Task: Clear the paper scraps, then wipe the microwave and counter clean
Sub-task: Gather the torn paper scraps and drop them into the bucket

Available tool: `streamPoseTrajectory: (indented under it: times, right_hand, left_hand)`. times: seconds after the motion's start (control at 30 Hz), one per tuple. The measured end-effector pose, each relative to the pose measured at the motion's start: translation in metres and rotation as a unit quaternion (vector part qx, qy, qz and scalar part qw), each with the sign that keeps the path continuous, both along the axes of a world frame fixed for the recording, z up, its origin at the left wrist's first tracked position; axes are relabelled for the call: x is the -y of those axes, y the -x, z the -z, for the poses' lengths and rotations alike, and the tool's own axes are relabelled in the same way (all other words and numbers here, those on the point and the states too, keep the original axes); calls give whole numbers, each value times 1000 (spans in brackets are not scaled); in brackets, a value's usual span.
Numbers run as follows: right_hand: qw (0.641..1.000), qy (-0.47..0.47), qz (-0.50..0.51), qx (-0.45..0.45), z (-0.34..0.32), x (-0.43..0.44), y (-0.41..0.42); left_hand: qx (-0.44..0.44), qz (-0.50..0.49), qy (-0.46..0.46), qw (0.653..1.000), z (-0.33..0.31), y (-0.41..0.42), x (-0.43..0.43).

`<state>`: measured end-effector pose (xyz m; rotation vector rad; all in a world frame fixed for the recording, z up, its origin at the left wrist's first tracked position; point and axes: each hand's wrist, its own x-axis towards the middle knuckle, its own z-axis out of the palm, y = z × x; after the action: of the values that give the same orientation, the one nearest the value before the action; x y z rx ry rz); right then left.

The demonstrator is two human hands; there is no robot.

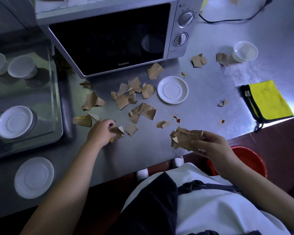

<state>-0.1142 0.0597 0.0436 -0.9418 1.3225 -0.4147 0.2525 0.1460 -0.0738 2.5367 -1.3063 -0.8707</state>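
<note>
Steel bench is littered; my left hand pinches one paper scrap, my right hand clamps a wad of scraps. I should gather inward, then drop all into what looks like a red bin.

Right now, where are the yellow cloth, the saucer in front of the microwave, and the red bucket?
yellow cloth (268, 100): head view, middle of its yellow face.
saucer (172, 89): head view, its centre well, in front of the microwave (109, 41).
red bucket (251, 160): head view, visible rim below the counter edge.

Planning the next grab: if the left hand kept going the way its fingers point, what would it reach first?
Probably the small paper scrap just right of the left hand, which already grips a scrap. Depth is hard to judge.
</note>
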Motion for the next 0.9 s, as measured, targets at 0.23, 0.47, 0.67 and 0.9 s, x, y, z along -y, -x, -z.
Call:
streamPoseTrajectory:
  times: [0.23, 0.47, 0.67, 0.9]
  right_hand:
    - [1000, -4, 3, 20, -2, 8, 4]
    - [998, -13, 7, 69, 0, 27, 7]
    - [994, -16, -39, 98, 5, 43, 1]
    - [967, -52, -172, 183, 2, 59, -13]
  left_hand:
    - [25, 0, -38, 999, -6, 9, -1]
    - [26, -46, -43, 998, -13, 23, -4]
    - [-18, -91, -46, 995, -21, 38, -17]
    - [-116, -171, 89, 974, -59, 72, -14]
